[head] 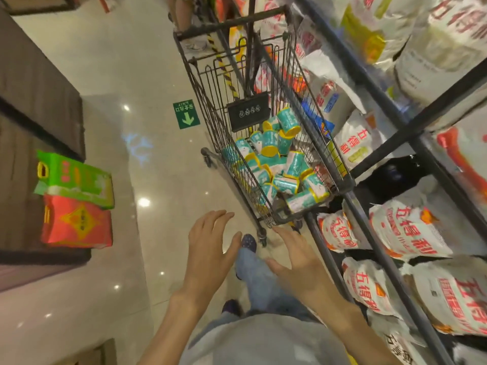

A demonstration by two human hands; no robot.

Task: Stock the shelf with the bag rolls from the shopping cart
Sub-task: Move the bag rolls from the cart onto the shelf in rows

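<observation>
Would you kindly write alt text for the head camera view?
Two open, empty hands, left hand and right hand, reach toward a shopping cart full of teal bag rolls, parked beside a shelf of white sacks.

Shopping cart [263, 143] open on top, wire sides around bag rolls [276, 164], shelf [379, 243] frame just beside

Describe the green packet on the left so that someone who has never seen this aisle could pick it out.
Look left of the shopping cart, across the shiny floor, to the dark display's edge. Two packets lie stacked there; the green packet lies on top, the only green one, above a red packet.
</observation>
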